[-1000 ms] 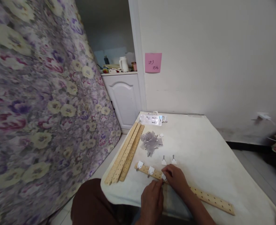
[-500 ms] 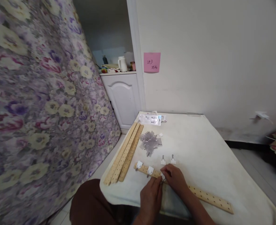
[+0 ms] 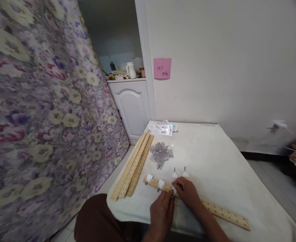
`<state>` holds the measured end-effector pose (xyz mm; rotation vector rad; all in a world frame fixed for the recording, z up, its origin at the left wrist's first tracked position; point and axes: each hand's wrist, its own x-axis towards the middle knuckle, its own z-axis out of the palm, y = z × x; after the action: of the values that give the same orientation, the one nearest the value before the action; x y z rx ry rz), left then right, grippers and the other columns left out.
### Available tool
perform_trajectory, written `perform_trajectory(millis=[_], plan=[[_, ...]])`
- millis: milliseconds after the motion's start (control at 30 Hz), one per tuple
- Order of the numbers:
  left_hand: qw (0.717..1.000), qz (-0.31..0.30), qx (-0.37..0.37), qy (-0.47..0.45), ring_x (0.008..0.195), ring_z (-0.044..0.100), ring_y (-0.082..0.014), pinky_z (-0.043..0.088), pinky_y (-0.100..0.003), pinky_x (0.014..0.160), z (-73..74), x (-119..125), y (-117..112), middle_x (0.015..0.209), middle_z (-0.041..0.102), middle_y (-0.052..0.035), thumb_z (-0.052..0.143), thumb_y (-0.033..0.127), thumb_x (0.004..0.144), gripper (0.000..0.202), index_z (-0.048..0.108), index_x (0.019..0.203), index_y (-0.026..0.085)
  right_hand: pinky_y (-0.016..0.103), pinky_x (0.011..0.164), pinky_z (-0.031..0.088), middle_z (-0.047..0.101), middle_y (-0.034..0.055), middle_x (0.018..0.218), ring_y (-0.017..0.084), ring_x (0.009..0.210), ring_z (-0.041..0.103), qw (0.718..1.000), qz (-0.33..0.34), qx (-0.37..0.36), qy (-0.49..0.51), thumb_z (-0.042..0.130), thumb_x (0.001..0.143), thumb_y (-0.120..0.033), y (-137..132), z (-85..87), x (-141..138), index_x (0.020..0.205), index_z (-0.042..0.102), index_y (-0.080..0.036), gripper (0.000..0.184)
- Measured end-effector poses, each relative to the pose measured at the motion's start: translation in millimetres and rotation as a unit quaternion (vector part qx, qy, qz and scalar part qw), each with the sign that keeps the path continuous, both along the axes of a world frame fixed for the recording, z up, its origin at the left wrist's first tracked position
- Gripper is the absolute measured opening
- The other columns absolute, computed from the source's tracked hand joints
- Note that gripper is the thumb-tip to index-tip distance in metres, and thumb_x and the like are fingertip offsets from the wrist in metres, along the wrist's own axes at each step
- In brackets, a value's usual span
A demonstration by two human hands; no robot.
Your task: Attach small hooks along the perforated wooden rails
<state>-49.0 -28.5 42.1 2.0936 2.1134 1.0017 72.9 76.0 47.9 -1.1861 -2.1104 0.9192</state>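
A perforated wooden strip (image 3: 226,214) lies slantwise across the near part of the table. Two white hooks (image 3: 160,184) with metal prongs sit on its left part. Just right of them, my left hand (image 3: 162,208) and my right hand (image 3: 187,191) meet over the strip, both closed by their fingertips on a third white hook (image 3: 174,191), which is mostly covered by the fingers. Beyond my right hand, two loose white hooks (image 3: 175,173) rest on the cloth.
Several more perforated wooden strips (image 3: 135,164) lie along the table's left edge. A pile of small clear packets (image 3: 161,154) sits beside them, with a clear hook package (image 3: 160,129) at the back. My knee (image 3: 97,216) is below the table's left corner.
Both hands stay at the same spot on the strip, with only slight finger movement. The view has shifted a little.
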Motion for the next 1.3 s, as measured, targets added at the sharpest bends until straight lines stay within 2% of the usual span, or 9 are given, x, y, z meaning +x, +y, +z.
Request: perform_trajectory(millis=[233, 467, 833, 1300], plan=[[1.0, 0.012, -0.002, 0.014, 0.082, 0.066, -0.0154, 0.053, -0.025, 0.069, 1.4, 2, 0, 0.094, 0.068, -0.0025, 0.044, 0.026, 0.091, 0.025, 0.057, 0.112, 0.026, 0.026, 0.073, 0.041, 0.066, 0.0031, 0.082, 0.017, 0.078, 0.059, 0.999, 0.029, -0.023, 0.0, 0.051, 0.078, -0.023, 0, 5.7, 5, 0.086, 0.068, -0.02, 0.019], [1.0, 0.011, 0.013, 0.014, 0.079, 0.066, -0.0148, 0.053, -0.023, 0.066, 2.3, 1, 0, 0.093, 0.068, -0.0031, 0.045, 0.026, 0.091, 0.025, 0.058, 0.111, 0.025, 0.025, 0.066, 0.043, 0.061, 0.0016, 0.076, 0.015, 0.068, 0.056, 0.993, 0.081, -0.077, 0.025, 0.058, 0.069, -0.018, 3, 11.5, 13, 0.096, 0.068, -0.018, 0.03], [0.999, 0.007, 0.027, 0.02, 0.083, 0.067, -0.0153, 0.054, -0.024, 0.068, -2.6, 0, 1, 0.095, 0.068, -0.0032, 0.045, 0.024, 0.091, 0.026, 0.057, 0.113, 0.025, 0.025, 0.065, 0.041, 0.06, 0.0015, 0.074, 0.015, 0.069, 0.055, 0.994, 0.071, -0.082, 0.031, 0.06, 0.069, -0.019, 4, 6.9, 13, 0.094, 0.069, -0.016, 0.027], [1.0, 0.007, 0.006, 0.022, 0.079, 0.065, -0.015, 0.053, -0.024, 0.068, 2.9, 0, 0, 0.09, 0.067, -0.0031, 0.044, 0.024, 0.09, 0.024, 0.058, 0.109, 0.026, 0.024, 0.064, 0.042, 0.061, 0.0009, 0.072, 0.015, 0.067, 0.055, 0.995, 0.053, -0.081, 0.015, 0.059, 0.068, -0.017, 1, 13.4, 10, 0.09, 0.068, -0.016, 0.024]])
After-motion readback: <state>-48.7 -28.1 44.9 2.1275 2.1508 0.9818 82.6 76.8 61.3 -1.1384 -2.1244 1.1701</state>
